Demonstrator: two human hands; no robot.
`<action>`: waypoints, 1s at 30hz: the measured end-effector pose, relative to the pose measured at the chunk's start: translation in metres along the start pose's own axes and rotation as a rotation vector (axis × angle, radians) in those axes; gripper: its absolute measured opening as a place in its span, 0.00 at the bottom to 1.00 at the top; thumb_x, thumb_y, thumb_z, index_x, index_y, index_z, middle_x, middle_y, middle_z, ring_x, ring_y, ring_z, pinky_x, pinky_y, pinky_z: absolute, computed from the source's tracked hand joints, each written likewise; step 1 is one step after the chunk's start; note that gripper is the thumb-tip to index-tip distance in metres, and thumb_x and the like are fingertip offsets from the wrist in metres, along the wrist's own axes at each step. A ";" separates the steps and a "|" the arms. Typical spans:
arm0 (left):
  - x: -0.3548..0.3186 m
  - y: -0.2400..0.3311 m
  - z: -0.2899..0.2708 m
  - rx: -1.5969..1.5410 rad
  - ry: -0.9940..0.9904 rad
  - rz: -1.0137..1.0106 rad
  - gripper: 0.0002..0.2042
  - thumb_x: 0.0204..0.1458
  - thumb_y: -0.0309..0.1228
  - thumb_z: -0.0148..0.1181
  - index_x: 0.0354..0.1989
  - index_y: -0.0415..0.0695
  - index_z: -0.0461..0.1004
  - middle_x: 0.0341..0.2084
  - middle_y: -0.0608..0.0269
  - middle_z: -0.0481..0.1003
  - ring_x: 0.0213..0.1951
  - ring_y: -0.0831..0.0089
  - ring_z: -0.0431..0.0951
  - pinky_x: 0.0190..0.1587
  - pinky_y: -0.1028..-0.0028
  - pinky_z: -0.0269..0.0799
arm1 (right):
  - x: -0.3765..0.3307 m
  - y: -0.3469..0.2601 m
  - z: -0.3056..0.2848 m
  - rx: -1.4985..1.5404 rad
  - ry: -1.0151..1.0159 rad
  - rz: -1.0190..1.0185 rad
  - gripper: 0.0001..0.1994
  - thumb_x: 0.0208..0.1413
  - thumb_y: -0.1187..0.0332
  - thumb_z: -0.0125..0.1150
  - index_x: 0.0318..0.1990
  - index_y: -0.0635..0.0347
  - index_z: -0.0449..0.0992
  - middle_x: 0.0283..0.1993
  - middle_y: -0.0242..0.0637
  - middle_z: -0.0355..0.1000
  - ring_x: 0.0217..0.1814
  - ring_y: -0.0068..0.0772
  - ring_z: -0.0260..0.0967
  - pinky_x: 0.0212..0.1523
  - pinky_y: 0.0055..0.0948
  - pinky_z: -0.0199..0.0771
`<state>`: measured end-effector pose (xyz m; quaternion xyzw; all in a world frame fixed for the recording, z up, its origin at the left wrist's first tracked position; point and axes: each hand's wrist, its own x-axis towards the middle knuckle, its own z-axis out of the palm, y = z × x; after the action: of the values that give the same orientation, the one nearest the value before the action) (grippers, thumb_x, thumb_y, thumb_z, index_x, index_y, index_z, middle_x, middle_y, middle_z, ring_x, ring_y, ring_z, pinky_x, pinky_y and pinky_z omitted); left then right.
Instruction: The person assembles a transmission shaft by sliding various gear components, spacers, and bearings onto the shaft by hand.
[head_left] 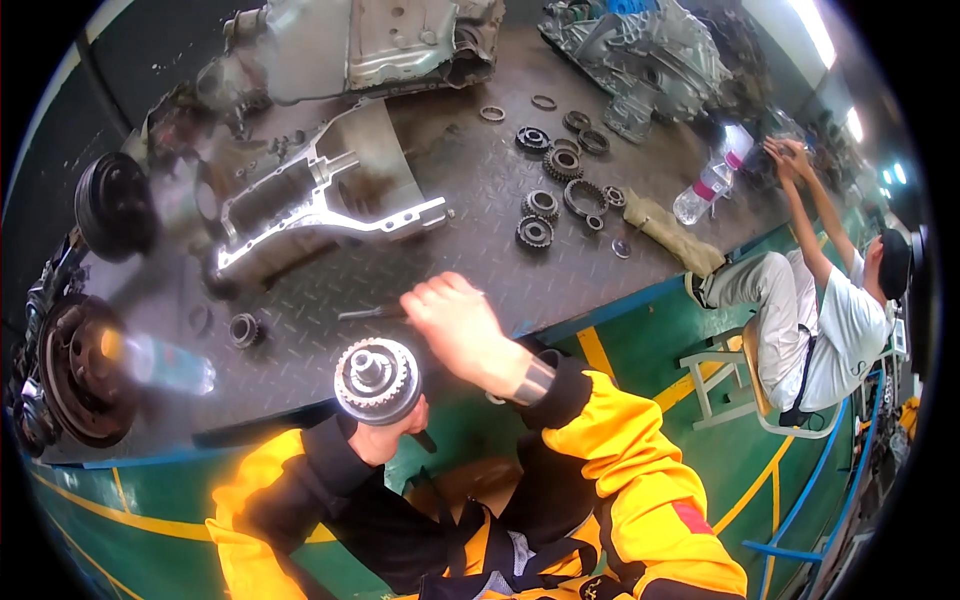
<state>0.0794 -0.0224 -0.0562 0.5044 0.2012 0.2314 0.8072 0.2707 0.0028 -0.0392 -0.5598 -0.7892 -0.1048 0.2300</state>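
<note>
Head view, clock positions taken from the gear assembly. The gear assembly point(378, 388) is held up at the near edge of the desk point(470, 215), hub uppermost. The left hand point(388, 438) is wrapped around it from below; the right hand point(452, 318), at two o'clock, is closed on a slim dark rod point(372, 314), whose tip lies at twelve, apart from the teeth.

Judged as handwork on the gear assembly, good practice would be to keep the hub level, support the weight from underneath, keep fingers off the teeth and bring the rod in squarely, since a glancing contact could slip or score metal.

Materials: bright cut teeth around a stepped, rounded hub; rod smooth and apparently metal. Desk surface is worn tread plate, raised pattern showing. At eleven o'clock, an open casting point(330, 215), machined rim pale and flat. Toward one, loose gears point(563, 163) and plain rings, dark and oily-looking. At ten, a small gear point(245, 330).
</note>
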 end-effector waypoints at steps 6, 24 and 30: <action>0.015 -0.010 0.004 -0.032 0.023 -0.033 0.09 0.53 0.29 0.54 0.26 0.47 0.59 0.13 0.70 0.54 0.18 0.77 0.52 0.25 0.74 0.49 | -0.015 0.030 -0.014 0.155 -0.004 0.100 0.07 0.51 0.70 0.60 0.35 0.61 0.71 0.33 0.41 0.72 0.41 0.43 0.70 0.47 0.37 0.65; 0.031 0.003 0.013 -0.156 0.108 -0.043 0.05 0.45 0.18 0.43 0.22 0.43 0.60 0.11 0.68 0.55 0.14 0.78 0.52 0.19 0.76 0.48 | -0.009 0.032 -0.055 0.216 0.189 0.164 0.10 0.51 0.73 0.61 0.39 0.67 0.72 0.32 0.47 0.72 0.35 0.50 0.69 0.38 0.41 0.69; 0.029 0.005 0.018 -0.119 0.092 -0.023 0.08 0.48 0.14 0.46 0.31 0.43 0.65 0.16 0.72 0.59 0.17 0.83 0.55 0.21 0.78 0.48 | -0.001 0.013 -0.103 0.765 0.623 0.391 0.10 0.63 0.68 0.55 0.44 0.67 0.72 0.33 0.36 0.75 0.36 0.27 0.72 0.43 0.25 0.71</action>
<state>0.1124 -0.0167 -0.0466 0.4419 0.2299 0.2565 0.8283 0.3086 -0.0368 0.0493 -0.5148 -0.5462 0.0742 0.6566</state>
